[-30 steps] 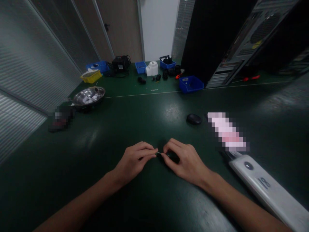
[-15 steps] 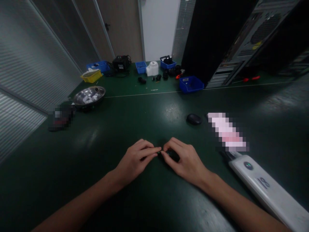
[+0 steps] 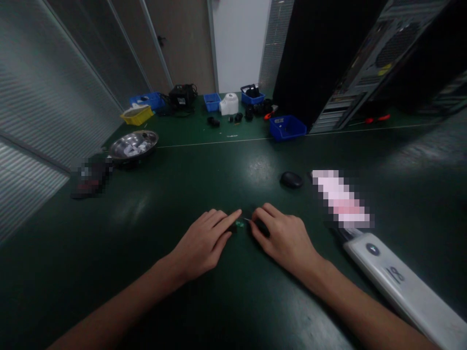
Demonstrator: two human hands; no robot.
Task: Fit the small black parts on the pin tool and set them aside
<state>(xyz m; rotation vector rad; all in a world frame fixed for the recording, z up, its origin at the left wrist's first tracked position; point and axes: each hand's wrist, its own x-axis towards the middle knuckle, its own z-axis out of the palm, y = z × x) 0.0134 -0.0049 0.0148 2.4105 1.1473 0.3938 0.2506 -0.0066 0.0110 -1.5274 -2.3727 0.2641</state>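
Both of my hands rest on the dark green table (image 3: 219, 301), fingertips almost meeting. My left hand (image 3: 204, 240) has its fingers stretched toward a tiny green part (image 3: 240, 224) and pinches or presses its left end. My right hand (image 3: 284, 238) is curled over a small black piece (image 3: 261, 227) and holds the thin end that joins the green part. What exactly the part is stays too small and dim to tell.
A black mouse (image 3: 291, 180) lies beyond my right hand, beside a blurred pink patch (image 3: 341, 198). A long white device (image 3: 401, 287) lies at the right. A metal bowl (image 3: 133, 145) sits far left; blue bins (image 3: 287, 127), a yellow bin (image 3: 137, 115) and a computer tower (image 3: 361, 68) stand at the back.
Both hands slid a little farther from me on the table. My left fingers stretched out flatter, and the small green part now shows between the fingertips.
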